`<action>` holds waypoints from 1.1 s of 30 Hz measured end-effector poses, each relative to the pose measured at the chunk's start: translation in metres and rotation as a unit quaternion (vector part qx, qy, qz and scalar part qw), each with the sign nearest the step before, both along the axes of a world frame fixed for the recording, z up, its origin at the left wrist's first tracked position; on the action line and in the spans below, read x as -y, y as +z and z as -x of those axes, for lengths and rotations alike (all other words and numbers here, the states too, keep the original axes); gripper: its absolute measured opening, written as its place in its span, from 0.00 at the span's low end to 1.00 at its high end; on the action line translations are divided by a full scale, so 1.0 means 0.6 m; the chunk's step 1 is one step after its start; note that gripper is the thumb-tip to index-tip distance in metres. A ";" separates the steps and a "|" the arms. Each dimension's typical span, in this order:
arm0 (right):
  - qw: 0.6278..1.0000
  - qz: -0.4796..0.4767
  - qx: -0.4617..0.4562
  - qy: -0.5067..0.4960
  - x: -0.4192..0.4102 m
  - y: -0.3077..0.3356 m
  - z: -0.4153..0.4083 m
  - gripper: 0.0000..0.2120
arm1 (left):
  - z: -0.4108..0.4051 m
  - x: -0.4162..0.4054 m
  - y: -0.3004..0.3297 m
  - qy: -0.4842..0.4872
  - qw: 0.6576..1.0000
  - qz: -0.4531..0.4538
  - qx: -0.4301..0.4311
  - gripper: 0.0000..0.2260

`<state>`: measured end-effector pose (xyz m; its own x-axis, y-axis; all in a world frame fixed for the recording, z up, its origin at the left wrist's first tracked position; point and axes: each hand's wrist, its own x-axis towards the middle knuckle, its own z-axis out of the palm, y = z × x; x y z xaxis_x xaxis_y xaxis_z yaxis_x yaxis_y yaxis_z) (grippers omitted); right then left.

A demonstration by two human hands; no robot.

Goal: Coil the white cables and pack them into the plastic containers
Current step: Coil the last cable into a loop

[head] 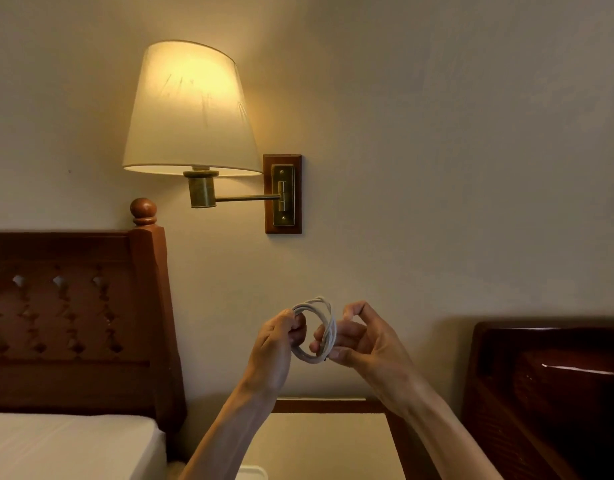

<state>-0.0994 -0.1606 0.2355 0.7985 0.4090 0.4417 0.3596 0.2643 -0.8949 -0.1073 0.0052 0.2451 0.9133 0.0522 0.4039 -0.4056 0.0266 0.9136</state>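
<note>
Coiling in progress: one white cable [316,330] held in loops, mid-air, above the nightstand [329,441].

Left hand [277,344] is pinching the coil's left side; right hand [359,341], fingers loosely curled, is steadying the right. Packing is not begun; no clear container in view.

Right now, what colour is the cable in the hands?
White, wound into a coil held between both hands; head view shows it.

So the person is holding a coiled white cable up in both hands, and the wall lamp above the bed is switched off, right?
Not quite. The lamp is switched on; its shade glows in the head view. The rest holds: the left hand and right hand hold the coiled white cable up.
</note>
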 end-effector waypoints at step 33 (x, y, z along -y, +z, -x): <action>0.947 0.198 0.016 -0.253 -0.110 -0.211 -0.004 0.09 | 0.051 -0.141 -0.241 0.223 0.916 -0.314 0.111 0.08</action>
